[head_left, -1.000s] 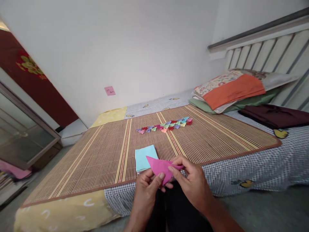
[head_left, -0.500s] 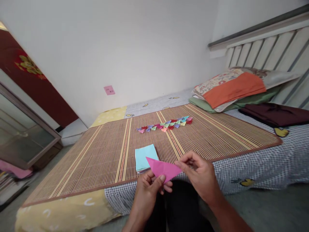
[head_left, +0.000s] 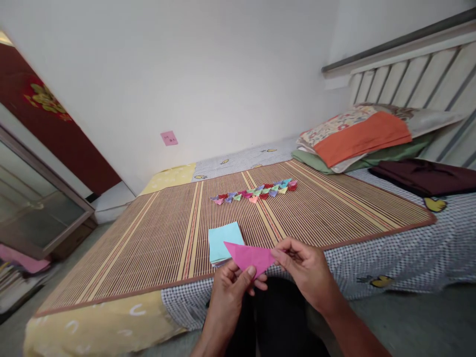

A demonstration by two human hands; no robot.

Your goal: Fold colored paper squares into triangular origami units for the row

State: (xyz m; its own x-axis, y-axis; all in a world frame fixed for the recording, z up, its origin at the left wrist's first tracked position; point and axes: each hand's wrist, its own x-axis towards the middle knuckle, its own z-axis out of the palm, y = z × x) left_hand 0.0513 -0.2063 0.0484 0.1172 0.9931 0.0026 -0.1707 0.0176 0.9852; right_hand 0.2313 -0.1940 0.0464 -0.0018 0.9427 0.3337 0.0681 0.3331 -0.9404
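Note:
A pink paper folded into a triangle (head_left: 250, 257) is held in the air above the bed's front edge, its long side upward. My left hand (head_left: 232, 285) grips its lower part, thumb on the front and fingers behind. My right hand (head_left: 301, 263) pinches the right corner between thumb and fingers. The left corner points freely over a stack of square papers with light blue on top (head_left: 223, 240), which lies on the mat. Farther back, several small folded paper pieces (head_left: 256, 192) in many colours lie in a slanting row.
A striped mat (head_left: 148, 248) covers much of the bed. Pillows (head_left: 364, 136) and a dark folded cloth (head_left: 424, 176) lie at the right, near a white radiator (head_left: 412, 74). A glass-fronted cabinet (head_left: 37, 198) stands at the left. A pink note (head_left: 169, 138) is on the wall.
The pink triangle has tilted slightly, its upper edge now a little flatter. Both hands keep their grip and have barely moved.

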